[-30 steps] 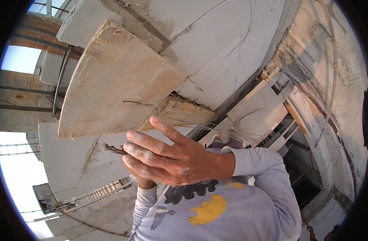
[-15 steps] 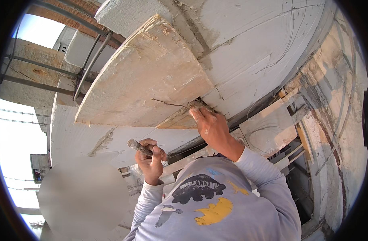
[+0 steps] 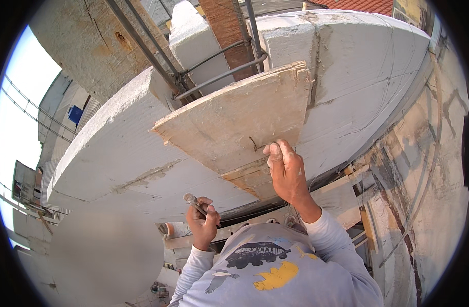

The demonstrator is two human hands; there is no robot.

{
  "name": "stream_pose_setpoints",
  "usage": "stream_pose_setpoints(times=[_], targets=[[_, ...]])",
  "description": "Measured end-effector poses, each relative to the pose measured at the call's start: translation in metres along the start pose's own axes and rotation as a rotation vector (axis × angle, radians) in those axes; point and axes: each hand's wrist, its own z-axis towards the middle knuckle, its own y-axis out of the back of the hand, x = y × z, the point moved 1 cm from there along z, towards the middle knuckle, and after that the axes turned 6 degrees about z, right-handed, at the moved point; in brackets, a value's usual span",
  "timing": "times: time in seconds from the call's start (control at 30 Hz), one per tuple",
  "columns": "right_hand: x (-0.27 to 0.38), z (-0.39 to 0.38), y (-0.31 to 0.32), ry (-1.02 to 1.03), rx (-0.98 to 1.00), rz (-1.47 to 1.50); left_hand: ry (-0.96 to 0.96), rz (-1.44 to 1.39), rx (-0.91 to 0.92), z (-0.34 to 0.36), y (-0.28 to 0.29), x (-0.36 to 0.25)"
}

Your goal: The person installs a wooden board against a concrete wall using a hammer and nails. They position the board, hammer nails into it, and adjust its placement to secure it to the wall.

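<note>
A plywood board (image 3: 244, 120), smeared with plaster, lies against the white block wall, covering a gap where steel bars stand. A short, dark, bent wire (image 3: 254, 144) sticks out from the board's face. My right hand (image 3: 288, 174) is closed at the board's lower right part, thumb and fingers pinched where the wire runs into them; their exact hold is partly hidden. My left hand (image 3: 202, 225) is wrapped round a short metal hand tool (image 3: 194, 203) with a blunt, crusted end, held in front of the wall, apart from the board.
White block wall (image 3: 357, 87) curves across the view, with mortar in its joints. Steel bars (image 3: 219, 77) rise behind the board's upper edge, beside a brown upright (image 3: 221, 36). At the right is a stained concrete surface (image 3: 423, 189). Planks and an opening lie below the wall.
The board now sits lower against the wall, its top edge below the bars. My view has shifted left and up. The right hand stays at the wire; the left keeps the tool.
</note>
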Motion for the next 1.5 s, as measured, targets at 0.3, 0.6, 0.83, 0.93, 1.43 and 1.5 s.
stream_pose_setpoints(times=[0.3,0.6,0.83,0.93,1.43,1.5], targets=[[-0.095,-0.031,-0.025,-0.097,0.023,-0.321,0.004,-0.052,0.076,0.009,0.005,0.0],[-0.021,-0.06,-0.001,0.323,-0.057,-0.623,-0.128,-0.036,0.432,0.026,-0.026,-0.011],[0.035,-0.104,0.007,0.205,0.163,-0.111,-0.35,-0.248,0.798,0.039,-0.101,-0.118],[0.039,-0.104,0.033,0.273,-0.069,-0.221,-0.697,0.036,0.866,0.057,-0.13,-0.16],[0.178,0.197,0.413,0.084,-0.362,-1.486,-1.631,0.746,0.354,0.197,-0.333,-0.356],[0.176,0.222,0.432,0.141,-0.258,-1.447,-1.563,0.859,0.423,0.211,-0.355,-0.364]])
